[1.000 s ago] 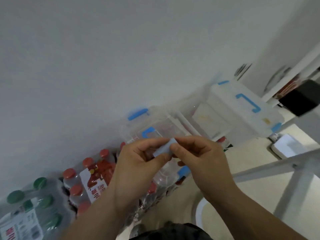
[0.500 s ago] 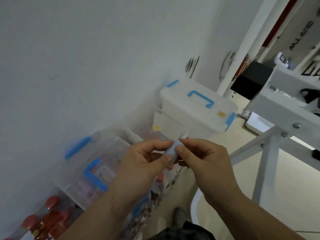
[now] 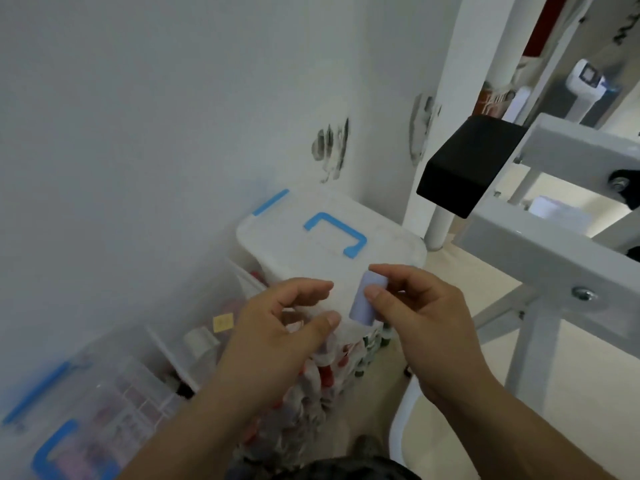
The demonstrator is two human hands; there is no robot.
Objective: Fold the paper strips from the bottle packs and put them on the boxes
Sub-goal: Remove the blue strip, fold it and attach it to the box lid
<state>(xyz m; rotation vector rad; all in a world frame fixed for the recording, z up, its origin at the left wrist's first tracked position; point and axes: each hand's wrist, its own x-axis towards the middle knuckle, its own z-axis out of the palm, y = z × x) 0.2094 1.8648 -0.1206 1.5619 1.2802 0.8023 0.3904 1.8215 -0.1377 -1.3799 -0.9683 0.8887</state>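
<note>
Centre frame, the right hand (image 3: 424, 327) pinches the folded paper strip (image 3: 365, 301), thumb on the near face and fingertips curled behind it, so the pale blue strip stands nearly upright. The left hand (image 3: 277, 341) sits just beside it with fingers loosely curled and thumb apart from them, holding nothing and not touching the strip. The fold looks finished, so this reads as the placing step. Just above the hands waits the white box (image 3: 294, 244) with its blue handle. The bottle pack (image 3: 332, 372) lies below the hands, and a clear box (image 3: 114, 393) sits at lower left. Next up, by my reading: carry the strip up over that white lid, lay it flat on a bare patch and release gently, since light paper can spring open or slide.
</note>
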